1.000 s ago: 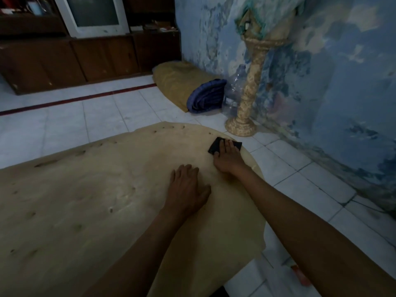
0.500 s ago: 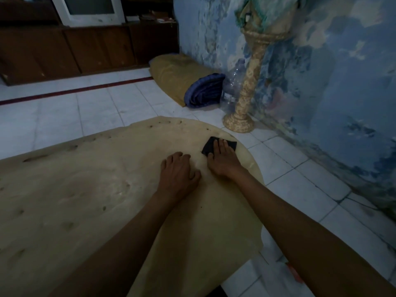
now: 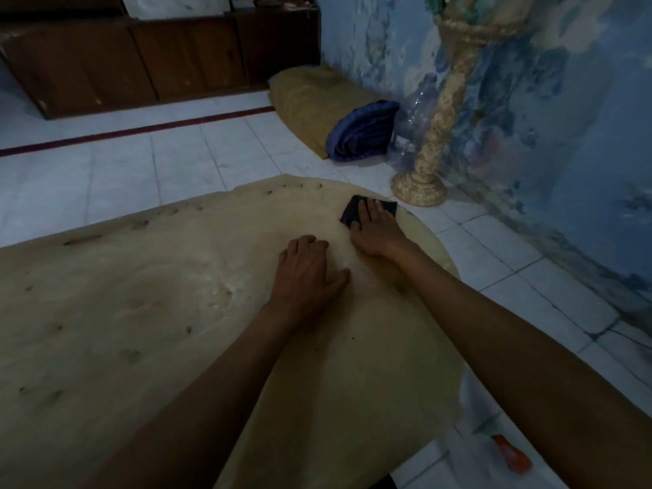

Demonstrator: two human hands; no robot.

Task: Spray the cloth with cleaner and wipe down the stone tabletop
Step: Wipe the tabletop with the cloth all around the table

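Wiping is what I am doing now: my right grip point(image 3: 375, 229) is lying flat with straight fingers, pressing the dark cloth point(image 3: 352, 211) down onto the stone counter point(image 3: 158, 305) close to its far rounded edge. The cloth is showing beyond my fingertips and to their left, the rest of it hidden under my palm. My left grip point(image 3: 307, 273) is resting just beside the right one, nearer to me, fingers loosely spread on the bare stone, holding nothing and bracing my weight, I judge.

No sprayer is sitting within reach of either grip; an orange object point(image 3: 511, 453) is lying on the floor tiles point(image 3: 106, 178) well behind my right grip, beside the counter, but it is too blurred to name. So I am judging the spraying step as done and the wiping as under way. Whether the stone is wet I cannot tell in this dim light. Dark specks and pits are showing far to the left of my left grip, so I am judging that most of the surface on that side, plus the near end toward my body, is left to cover.
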